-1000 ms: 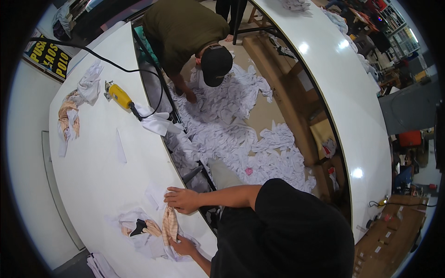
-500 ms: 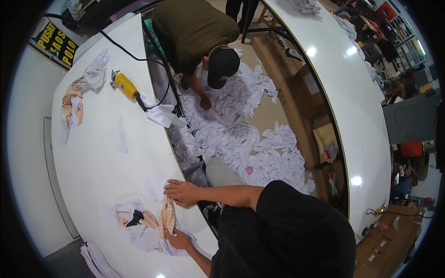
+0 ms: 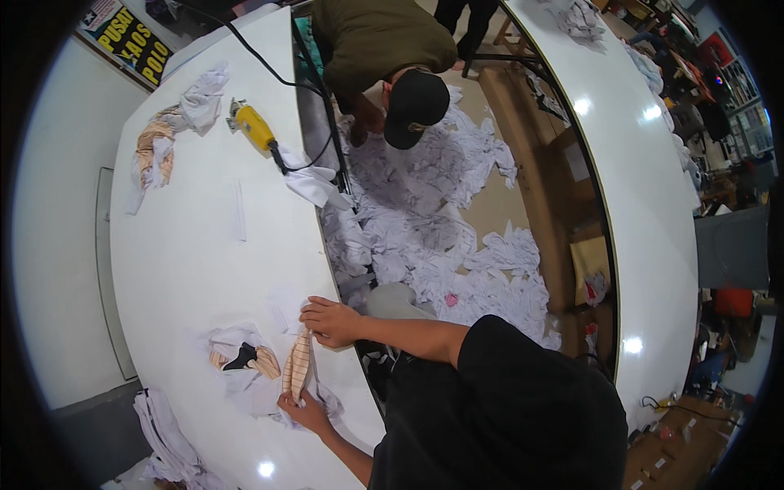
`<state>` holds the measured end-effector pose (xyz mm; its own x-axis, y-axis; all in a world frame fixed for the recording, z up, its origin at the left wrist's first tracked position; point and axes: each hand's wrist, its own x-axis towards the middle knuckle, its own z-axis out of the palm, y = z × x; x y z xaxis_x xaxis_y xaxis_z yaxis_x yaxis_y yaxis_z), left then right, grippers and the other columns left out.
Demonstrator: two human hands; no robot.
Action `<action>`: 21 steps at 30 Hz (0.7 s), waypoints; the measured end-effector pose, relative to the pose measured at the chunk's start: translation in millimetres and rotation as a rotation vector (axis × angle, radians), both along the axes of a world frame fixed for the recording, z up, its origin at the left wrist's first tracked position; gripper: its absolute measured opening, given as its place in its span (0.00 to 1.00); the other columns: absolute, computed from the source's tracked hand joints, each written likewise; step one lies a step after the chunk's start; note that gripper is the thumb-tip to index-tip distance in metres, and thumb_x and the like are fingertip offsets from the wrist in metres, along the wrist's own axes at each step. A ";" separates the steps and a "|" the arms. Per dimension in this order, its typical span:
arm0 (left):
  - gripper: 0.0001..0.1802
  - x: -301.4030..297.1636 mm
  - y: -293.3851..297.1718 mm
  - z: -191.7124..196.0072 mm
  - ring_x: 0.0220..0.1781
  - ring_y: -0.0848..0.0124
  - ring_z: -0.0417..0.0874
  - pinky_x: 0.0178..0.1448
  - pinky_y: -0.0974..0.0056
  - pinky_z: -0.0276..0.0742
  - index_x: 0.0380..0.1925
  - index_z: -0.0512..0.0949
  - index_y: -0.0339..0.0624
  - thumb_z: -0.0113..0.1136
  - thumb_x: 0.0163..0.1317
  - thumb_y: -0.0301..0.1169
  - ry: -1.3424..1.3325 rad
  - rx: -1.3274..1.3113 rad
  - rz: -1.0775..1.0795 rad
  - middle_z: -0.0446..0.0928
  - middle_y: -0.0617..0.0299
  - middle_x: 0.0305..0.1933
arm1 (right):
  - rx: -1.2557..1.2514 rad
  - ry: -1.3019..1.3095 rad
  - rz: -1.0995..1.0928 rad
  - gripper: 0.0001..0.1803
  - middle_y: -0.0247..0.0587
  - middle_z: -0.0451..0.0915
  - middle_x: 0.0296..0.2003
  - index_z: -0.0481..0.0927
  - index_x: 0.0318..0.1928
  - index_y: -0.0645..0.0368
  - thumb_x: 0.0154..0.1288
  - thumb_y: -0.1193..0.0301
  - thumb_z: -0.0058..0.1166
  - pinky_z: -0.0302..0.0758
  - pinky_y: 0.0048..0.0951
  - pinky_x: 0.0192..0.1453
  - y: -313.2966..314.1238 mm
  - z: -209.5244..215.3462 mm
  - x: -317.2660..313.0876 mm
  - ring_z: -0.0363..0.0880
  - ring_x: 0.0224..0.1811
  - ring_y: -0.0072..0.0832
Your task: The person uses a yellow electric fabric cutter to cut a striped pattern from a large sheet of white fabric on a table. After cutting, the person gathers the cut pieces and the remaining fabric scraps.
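A peach-and-dark striped fabric piece [image 3: 297, 364] is stretched between my two hands at the near edge of the white table [image 3: 245, 282]. My right hand [image 3: 333, 322] lies over its upper end, fingers bent onto the cloth. At the lower end, my left hand [image 3: 304, 412] pinches the fabric between thumb and fingers. White cloth lies beneath the striped piece. Just left of it is a crumpled bundle of white and striped scraps [image 3: 267, 364] with a black scrap [image 3: 243, 357] on top.
A yellow electric fabric cutter [image 3: 255, 126] with a black cord lies farther up the table. Beside it are scraps [image 3: 157, 151] and a white cloth [image 3: 314, 184]. White offcuts [image 3: 425, 245] cover the floor between two tables, where a person in a black cap [image 3: 416, 108] bends over.
My view has shifted, moving the scene rightward. My left hand has moved to the striped piece's lower end, and the cloth looks narrower. The other person's hand has drawn back toward the table's edge.
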<state>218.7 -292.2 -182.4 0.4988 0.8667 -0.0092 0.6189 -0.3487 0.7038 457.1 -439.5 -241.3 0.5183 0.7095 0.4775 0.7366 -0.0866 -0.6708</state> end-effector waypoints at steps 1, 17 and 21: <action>0.15 0.7 3.0 10.7 0.58 0.51 0.79 0.66 0.56 0.71 0.50 0.71 0.30 0.59 0.69 0.28 -0.025 -0.003 0.009 0.78 0.43 0.51 | -0.019 -0.017 -0.004 0.15 0.43 0.79 0.54 0.80 0.46 0.61 0.60 0.68 0.61 0.56 0.49 0.83 0.5 0.1 1.6 0.72 0.67 0.40; 0.19 -41.4 34.8 167.5 0.49 0.57 0.83 0.56 0.54 0.78 0.58 0.75 0.24 0.51 0.77 0.31 -0.071 0.213 0.284 0.81 0.47 0.53 | 0.157 0.432 -0.074 0.27 0.56 0.76 0.63 0.73 0.66 0.63 0.68 0.68 0.55 0.64 0.52 0.72 84.3 102.7 -11.4 0.72 0.67 0.51; 0.19 -26.6 20.3 171.1 0.49 0.61 0.83 0.57 0.58 0.79 0.60 0.75 0.29 0.50 0.78 0.32 -0.445 -0.019 0.259 0.81 0.49 0.52 | 0.233 0.331 0.474 0.37 0.58 0.72 0.68 0.67 0.71 0.63 0.66 0.61 0.61 0.66 0.50 0.71 98.8 156.6 -41.0 0.72 0.68 0.53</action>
<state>192.1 -271.8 -11.3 0.2268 0.9642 0.1378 0.3225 -0.2078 0.9235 416.1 -340.7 -84.6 0.3193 0.7953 0.5154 0.4092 0.3749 -0.8319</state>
